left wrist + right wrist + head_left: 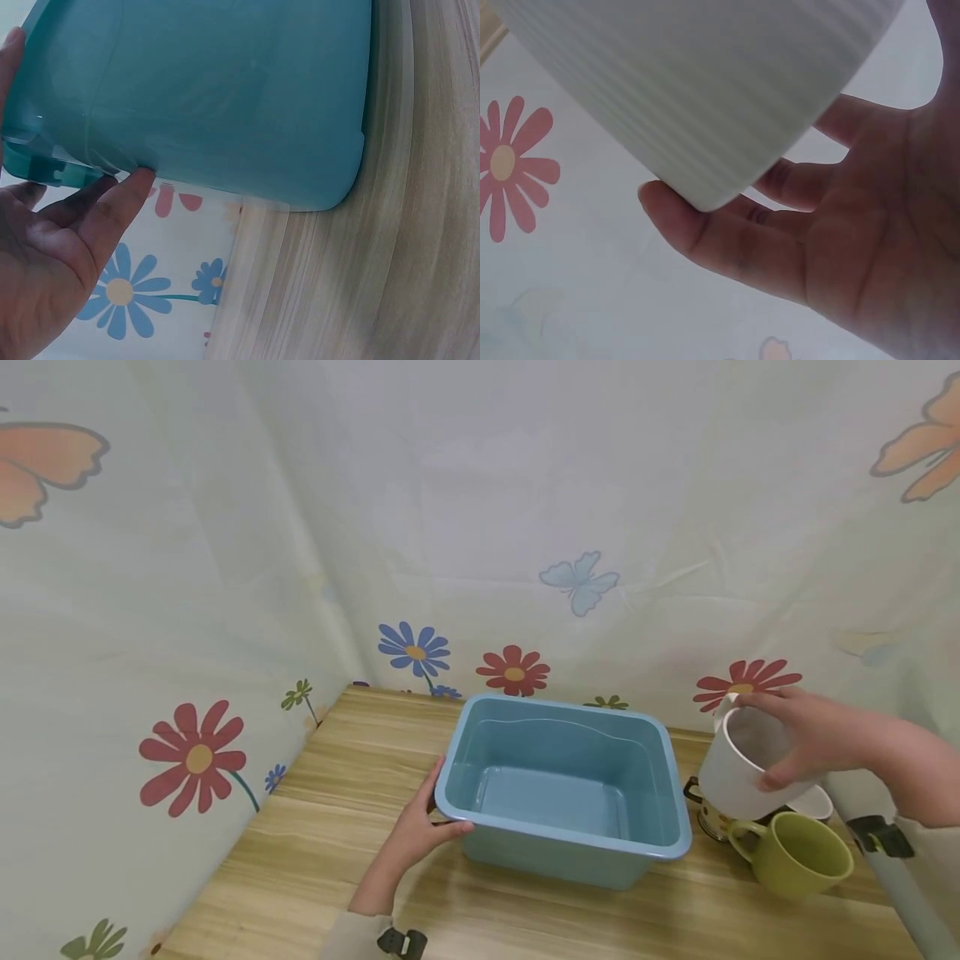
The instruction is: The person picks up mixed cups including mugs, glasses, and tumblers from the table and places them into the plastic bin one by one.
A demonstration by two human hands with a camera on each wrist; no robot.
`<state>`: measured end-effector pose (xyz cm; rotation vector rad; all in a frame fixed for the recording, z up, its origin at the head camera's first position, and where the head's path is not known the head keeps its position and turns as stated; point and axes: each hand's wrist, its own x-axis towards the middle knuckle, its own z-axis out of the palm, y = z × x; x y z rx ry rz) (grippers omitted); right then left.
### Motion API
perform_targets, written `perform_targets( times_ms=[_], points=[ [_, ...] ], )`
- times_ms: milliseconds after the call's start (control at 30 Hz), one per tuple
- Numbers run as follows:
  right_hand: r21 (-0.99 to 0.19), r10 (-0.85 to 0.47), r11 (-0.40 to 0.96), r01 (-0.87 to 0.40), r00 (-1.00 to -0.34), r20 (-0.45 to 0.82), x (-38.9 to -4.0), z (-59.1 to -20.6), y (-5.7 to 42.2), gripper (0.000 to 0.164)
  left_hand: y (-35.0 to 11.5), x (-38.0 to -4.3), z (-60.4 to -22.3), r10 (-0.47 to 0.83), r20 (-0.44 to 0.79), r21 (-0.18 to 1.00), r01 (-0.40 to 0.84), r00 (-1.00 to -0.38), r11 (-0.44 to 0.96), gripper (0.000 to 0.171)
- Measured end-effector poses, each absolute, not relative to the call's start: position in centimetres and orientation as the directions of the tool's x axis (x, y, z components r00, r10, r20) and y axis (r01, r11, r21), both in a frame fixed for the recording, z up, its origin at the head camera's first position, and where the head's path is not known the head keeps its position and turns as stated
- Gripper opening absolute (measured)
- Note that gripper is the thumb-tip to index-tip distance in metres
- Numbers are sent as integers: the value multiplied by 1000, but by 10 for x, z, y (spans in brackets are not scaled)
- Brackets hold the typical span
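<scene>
The left hand (422, 828) gripped the near left corner of the blue tub (564, 847), its thumb laid along the front rim and its fingers around the left side; the left wrist view showed fingertips against the wall just under the rim. The tub stood upright in the middle of the desk (337, 793), its mouth facing up and its inner floor showing. Its far rim overlapped the back edge of the desk in the head view, close to the hanging sheet (480, 485). On the left, a broad stretch of wood grain ran from the tub to the slanting left edge, and more wood showed in front. The right side was tighter. There the right hand (817, 735) held a white cup (738, 785) near its mouth, thumb on the near side and fingers at the far side. The cup tilted, its opening turned toward the hand, and the right wrist view showed its ridged side. A green cup (802, 856) stood upright just below it in view, with a spotted cup (711, 820) partly hidden behind, beside the tub's right end. Whether the white cup touched either one could not be told.
</scene>
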<state>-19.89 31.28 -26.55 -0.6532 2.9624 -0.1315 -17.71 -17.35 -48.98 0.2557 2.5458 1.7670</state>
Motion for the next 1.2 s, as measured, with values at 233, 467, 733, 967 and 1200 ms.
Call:
perform_targets(
  times_ms=[233, 467, 733, 967, 1200],
  points=[
    [-120, -465, 881, -457, -885, -43, -201, -263, 302, 94, -174, -176, -490, 150, 69, 928, 118, -986, 354, 117],
    [-134, -467, 880, -456, -881, -72, -204, -259, 289, 99, -174, -176, -490, 149, 71, 928, 120, -986, 353, 118],
    [-132, -494, 866, -483, -867, -63, -205, -256, 273, 98, -174, -176, -490, 148, 80, 928, 128, -986, 350, 119],
    [-122, -498, 864, -488, -864, -70, -207, -256, 262, 100, -175, -175, -490, 151, 85, 925, 134, -985, 355, 119],
    [-152, -472, 878, -455, -875, -106, -208, -257, 250, 101, -175, -176, -492, 142, 78, 923, 126, -987, 363, 118]
  ],
)
